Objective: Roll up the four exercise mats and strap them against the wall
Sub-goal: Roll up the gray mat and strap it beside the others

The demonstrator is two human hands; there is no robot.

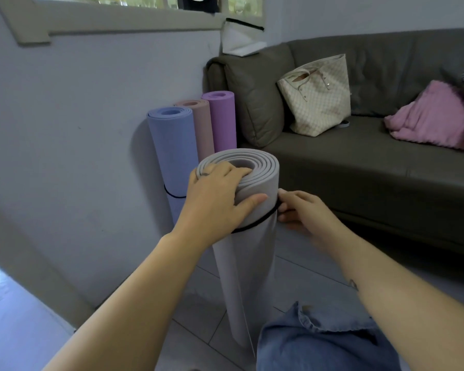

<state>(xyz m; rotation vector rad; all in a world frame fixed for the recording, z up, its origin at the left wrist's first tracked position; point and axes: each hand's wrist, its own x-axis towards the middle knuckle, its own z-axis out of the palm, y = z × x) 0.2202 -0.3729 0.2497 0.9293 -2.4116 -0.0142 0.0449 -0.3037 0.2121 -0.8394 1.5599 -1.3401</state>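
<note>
A rolled grey mat [248,263] stands upright on the floor in front of me. My left hand [214,199] grips its top, fingers over the rim and thumb across the side. A thin black strap [255,224] circles the roll just below that hand. My right hand [298,211] pinches the strap at the roll's right side. Behind, a blue mat [172,148], a dusty pink mat [202,124] and a purple mat [223,121] stand rolled against the wall; a black strap [172,195] shows on the blue one.
A dark sofa [359,162] fills the right side, its arm right beside the purple mat. On it sit a cream tote bag [319,97] and a pink cloth [431,121]. My denim-clad knee [319,341] is low beside the grey mat. Tiled floor [198,311] lies below.
</note>
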